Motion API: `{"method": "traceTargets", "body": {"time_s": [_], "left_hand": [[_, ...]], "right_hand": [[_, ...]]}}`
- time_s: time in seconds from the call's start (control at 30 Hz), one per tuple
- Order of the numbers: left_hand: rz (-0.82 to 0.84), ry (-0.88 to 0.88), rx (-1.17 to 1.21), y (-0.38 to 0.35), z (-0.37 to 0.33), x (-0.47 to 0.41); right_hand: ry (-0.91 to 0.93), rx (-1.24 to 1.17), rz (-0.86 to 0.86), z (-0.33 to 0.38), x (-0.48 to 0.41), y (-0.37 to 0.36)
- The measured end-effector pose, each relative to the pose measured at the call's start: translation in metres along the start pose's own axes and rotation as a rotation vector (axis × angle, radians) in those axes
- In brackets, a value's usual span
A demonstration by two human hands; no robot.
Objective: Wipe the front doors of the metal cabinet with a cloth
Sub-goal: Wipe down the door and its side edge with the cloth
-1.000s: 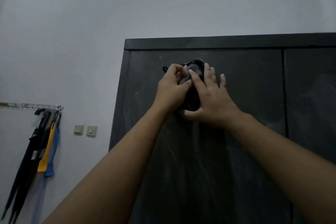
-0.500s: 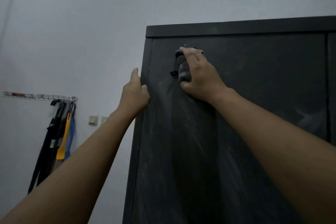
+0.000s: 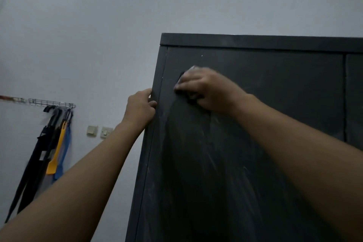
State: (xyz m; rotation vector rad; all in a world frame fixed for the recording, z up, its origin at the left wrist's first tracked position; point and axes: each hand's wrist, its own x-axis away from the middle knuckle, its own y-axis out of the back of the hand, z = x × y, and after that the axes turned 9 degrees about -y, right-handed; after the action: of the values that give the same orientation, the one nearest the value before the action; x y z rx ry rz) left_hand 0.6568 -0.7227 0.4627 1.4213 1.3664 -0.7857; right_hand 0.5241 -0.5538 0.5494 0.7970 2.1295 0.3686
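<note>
Black, dust-streaked cabinet door (image 3: 245, 163); right hand (image 3: 206, 89) clenches cloth (image 3: 191, 97), left hand (image 3: 140, 107) grips its edge.

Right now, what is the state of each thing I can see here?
left hand: grips the cabinet's left edge
right hand: presses the cloth on the door
cloth: bunched, mostly hidden
left door: closed, streaked with pale smears
umbrellas: hanging from the wall rack
</note>
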Motion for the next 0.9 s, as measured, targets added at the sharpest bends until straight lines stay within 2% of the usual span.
{"method": "traceTargets", "body": {"time_s": [0.07,0.13,0.17,0.33,0.47,0.67,0.8,0.83,0.9], "left_hand": [[0.008,-0.003,-0.005,0.0,0.001,-0.002],[0.021,-0.006,-0.002,-0.001,0.002,-0.001],[0.029,-0.007,0.005,-0.001,0.003,0.0],[0.062,0.001,0.099,-0.001,0.011,0.0],[0.076,0.081,0.318,0.004,0.017,0.002],[0.186,0.27,0.658,0.016,0.029,0.011],[0.201,0.274,0.705,0.021,0.033,0.012],[0.202,0.256,0.693,0.02,0.032,0.012],[0.207,0.213,0.649,0.016,0.03,0.011]], "right_hand": [[-0.244,-0.028,-0.214,-0.018,-0.004,0.007],[-0.464,-0.069,-0.295,-0.021,-0.011,0.002],[-0.488,-0.096,-0.328,-0.017,-0.018,-0.004],[-0.422,-0.144,-0.33,0.012,-0.047,-0.032],[-0.319,-0.179,-0.273,0.027,-0.053,-0.044],[-0.143,-0.214,-0.063,0.047,-0.03,-0.056],[0.052,-0.131,0.252,0.051,-0.023,-0.051],[0.062,-0.095,0.267,0.045,-0.026,-0.046],[-0.013,-0.09,0.137,0.032,-0.033,-0.037]]}}
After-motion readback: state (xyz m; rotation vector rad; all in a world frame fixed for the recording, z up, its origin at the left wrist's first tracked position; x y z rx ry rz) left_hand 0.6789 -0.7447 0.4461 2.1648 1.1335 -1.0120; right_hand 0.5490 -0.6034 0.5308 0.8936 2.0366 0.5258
